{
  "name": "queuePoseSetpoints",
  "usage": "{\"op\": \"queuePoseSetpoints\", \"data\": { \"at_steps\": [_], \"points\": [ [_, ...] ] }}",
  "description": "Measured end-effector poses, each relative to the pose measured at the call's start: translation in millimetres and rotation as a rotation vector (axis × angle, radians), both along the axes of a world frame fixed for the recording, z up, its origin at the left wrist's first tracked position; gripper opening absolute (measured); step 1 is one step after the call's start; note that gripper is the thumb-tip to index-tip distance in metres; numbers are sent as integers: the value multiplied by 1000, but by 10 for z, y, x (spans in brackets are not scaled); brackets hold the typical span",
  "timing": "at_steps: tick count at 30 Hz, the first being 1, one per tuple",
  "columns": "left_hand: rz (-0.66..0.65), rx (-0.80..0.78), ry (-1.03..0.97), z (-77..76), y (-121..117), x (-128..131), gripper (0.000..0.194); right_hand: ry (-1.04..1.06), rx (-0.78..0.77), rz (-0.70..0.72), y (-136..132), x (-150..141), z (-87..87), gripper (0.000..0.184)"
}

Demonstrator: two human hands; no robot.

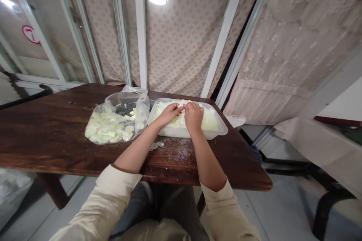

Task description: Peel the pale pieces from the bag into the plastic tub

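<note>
A translucent white plastic tub (pixel 223 130) stands on the dark wooden table and holds a heap of pale yellow-white pieces (pixel 209 119). Over its middle, my left hand (pixel 171 113) and my right hand (pixel 194 116) meet at the fingertips. Both have their fingers closed in a pinch. Something whitish shows between them, too small and too like the heap behind it to name. To the left of the tub lies an open clear plastic bag (pixel 143 111) with thin, pale yellow-green pieces (pixel 109 126) inside.
The wooden table (pixel 56 135) carries white crumbs and a few pale scraps (pixel 157 145) near its front edge. Behind it are framed glass panels with a dotted curtain (pixel 183 37). A black-framed chair (pixel 325 196) stands at the right, and a whitish bag (pixel 13 188) sits at lower left.
</note>
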State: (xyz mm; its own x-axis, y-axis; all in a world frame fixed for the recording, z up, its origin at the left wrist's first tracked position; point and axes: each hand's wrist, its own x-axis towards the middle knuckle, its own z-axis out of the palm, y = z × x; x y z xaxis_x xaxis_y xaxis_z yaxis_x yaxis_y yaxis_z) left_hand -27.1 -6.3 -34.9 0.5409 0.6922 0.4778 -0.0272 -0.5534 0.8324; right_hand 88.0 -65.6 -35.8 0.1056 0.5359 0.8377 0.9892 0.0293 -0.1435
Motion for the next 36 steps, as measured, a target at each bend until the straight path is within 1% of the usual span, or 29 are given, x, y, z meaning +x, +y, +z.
{"op": "queuePoseSetpoints", "data": {
  "at_steps": [9,15,20,23,26,28,30,33,36],
  "points": [
    [77,-57,34,15,-80,40,31,-38,-31,-73,-21,-25,9,31],
    [163,21,86,41,-124,21,30,-24,-50,-65,-30,-21,22,31],
    [44,53,34,55,-133,12,30,66,-28,-43,-9,-6,14,32],
    [20,27,20,62,-142,2,31,134,-3,-28,19,40,-2,33],
    [-3,-16,-29,60,-143,-9,31,271,30,-10,60,132,-26,33],
    [-13,-42,-59,49,-132,-12,31,352,45,28,83,185,-38,31],
    [-26,-69,-82,37,-115,-11,31,386,66,90,92,201,-41,27],
    [-54,-100,-116,26,-94,-4,30,336,88,216,77,156,-21,25],
    [-82,-92,-142,28,-93,-3,30,255,33,389,60,97,4,26]
  ]
}}
